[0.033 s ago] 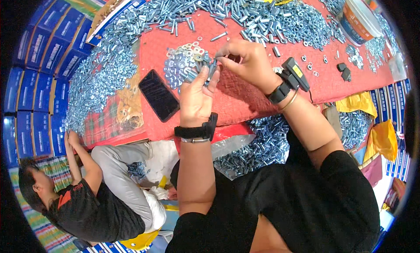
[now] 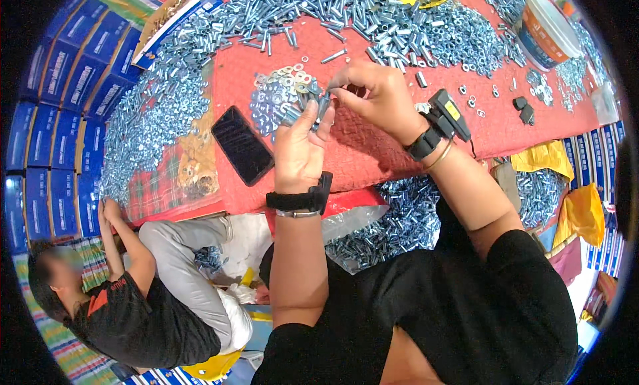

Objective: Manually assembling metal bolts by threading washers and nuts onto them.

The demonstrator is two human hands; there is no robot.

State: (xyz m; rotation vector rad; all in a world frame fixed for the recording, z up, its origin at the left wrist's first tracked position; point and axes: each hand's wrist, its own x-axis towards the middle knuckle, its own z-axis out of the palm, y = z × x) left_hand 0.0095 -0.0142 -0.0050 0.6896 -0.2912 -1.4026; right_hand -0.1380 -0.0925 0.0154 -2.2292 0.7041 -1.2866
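Observation:
Over the red cloth-covered table (image 2: 393, 149), my left hand (image 2: 298, 149) is closed around several silvery metal anchor bolts (image 2: 322, 108), palm up, their ends poking out past thumb and fingers. My right hand (image 2: 379, 95) meets them from the right, thumb and forefinger pinched together at the bolt tips. Whatever lies in that pinch is too small to make out. Just beyond my left hand lies a loose pile of flat washers (image 2: 267, 104), partly covered by the held bolts. A black phone (image 2: 242, 145) rests left of my left wrist.
Heaps of bolts and sleeves (image 2: 286, 12) line the table's far side, nuts and washers (image 2: 143, 129) its left. A white-and-orange bucket (image 2: 547, 32) stands far right. Blue boxes (image 2: 63, 139) are stacked at left, near a seated person (image 2: 146, 312). More metal parts (image 2: 399, 215) lie below the near edge.

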